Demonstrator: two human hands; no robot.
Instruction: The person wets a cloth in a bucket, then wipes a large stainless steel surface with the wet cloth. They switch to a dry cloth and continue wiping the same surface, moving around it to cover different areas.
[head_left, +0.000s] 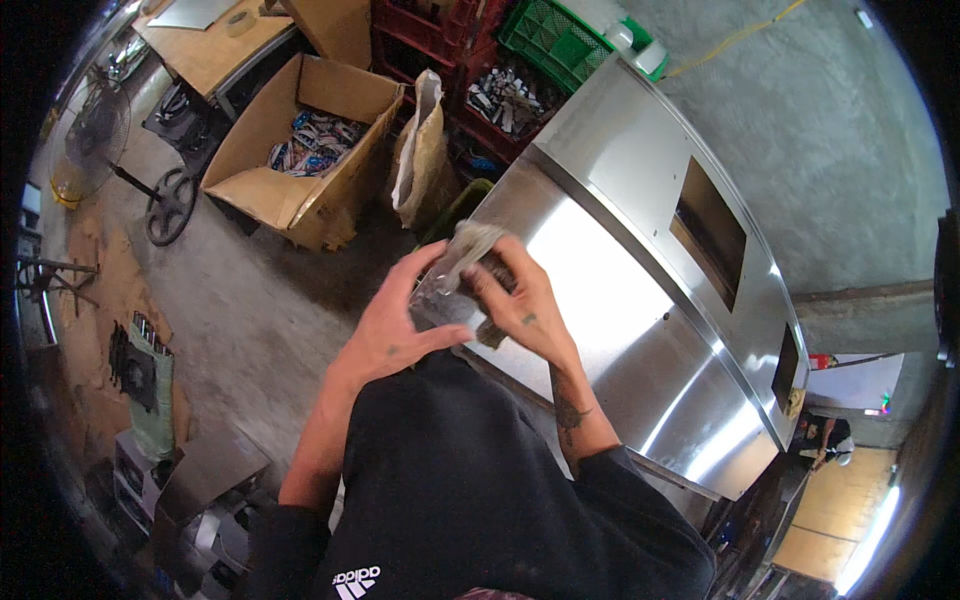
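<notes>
In front of my dark shirt, both hands meet at a crumpled clear plastic bag (474, 243), slightly blurred. My left hand (385, 325) curves around the bag's left side, thumb and fingers bent with the film between them. From the other side, my right hand (525, 308) pinches the bunched upper part between thumb and fingers. What the bag contains, if anything, cannot be made out. Just right of my hands is a large shiny stainless steel cabinet or counter (590, 270), its panel sloping away to the right.
An open cardboard box (255, 195) of colourful bundles stands ahead left, beside a woven sack (422, 155). Red crates (470, 110) with metal pieces and a green crate (560, 45) are behind. A fan (90, 130) stands far left. Another person (825, 440) is far right.
</notes>
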